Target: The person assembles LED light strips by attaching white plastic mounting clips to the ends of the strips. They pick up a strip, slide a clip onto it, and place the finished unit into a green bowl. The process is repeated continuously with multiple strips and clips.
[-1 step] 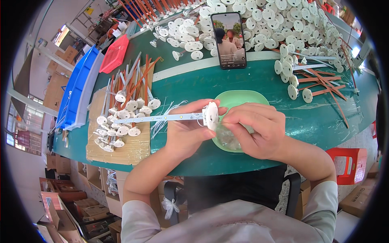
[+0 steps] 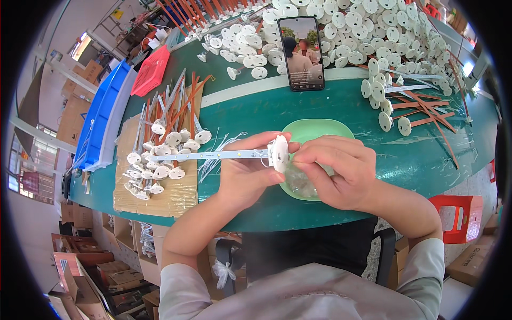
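Note:
My left hand (image 2: 242, 178) is closed around a white round end cap (image 2: 278, 153), which stands on edge. From the cap a slim LED strip (image 2: 213, 156) with small yellow chips reaches out level to the left. My right hand (image 2: 344, 168) pinches thumb and forefinger together close to the cap's right face; whatever is between the fingertips is too small or hidden to make out. Beneath both hands sits a light green bowl (image 2: 325, 128) with clear small pieces in it, partly covered by my right hand. Thin white wires (image 2: 210, 162) lie beside my left hand.
On cardboard (image 2: 157, 205) at left lie several capped strips (image 2: 173, 140). A phone (image 2: 301, 53) stands upright at the back, before a heap of white caps (image 2: 362, 32). More capped strips (image 2: 410, 104) lie at right. A blue bin (image 2: 101, 117) and red basket (image 2: 150, 72) edge the left.

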A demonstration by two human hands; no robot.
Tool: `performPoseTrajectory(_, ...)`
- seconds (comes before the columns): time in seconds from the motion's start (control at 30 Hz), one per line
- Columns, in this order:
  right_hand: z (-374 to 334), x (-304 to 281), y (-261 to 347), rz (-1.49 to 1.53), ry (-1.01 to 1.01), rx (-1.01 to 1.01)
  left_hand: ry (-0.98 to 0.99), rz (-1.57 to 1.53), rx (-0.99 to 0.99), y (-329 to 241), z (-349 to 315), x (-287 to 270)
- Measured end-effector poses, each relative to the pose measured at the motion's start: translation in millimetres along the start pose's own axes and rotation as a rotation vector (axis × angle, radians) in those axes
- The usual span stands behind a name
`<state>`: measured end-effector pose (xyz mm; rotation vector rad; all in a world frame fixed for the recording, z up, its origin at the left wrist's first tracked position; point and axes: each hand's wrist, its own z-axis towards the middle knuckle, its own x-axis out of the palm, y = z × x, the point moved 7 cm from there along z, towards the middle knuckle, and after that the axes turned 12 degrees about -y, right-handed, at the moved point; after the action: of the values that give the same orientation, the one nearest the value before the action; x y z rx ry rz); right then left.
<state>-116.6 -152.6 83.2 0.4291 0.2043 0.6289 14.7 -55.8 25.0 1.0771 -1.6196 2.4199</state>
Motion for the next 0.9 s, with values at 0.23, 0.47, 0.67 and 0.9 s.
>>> performPoseTrajectory(0.23, -1, 4, 3, -0.001, 0.002, -0.05, 0.005, -0.026, 0.004, -1, 1, 1)
performPoseTrajectory(0.47, -2, 3, 8, -0.015, -0.018, -0.144, -0.068, 0.027, 0.049, 2, -1, 0)
performPoseTrajectory(0.67, -8, 7, 8, -0.094, -0.019, -0.231, -0.146, 0.011, 0.053, 10, -4, -10)
performPoseTrajectory(0.9, -3, 4, 14, -0.061, -0.072, -0.218, -0.031, 0.218, 0.143, -8, -2, -8)
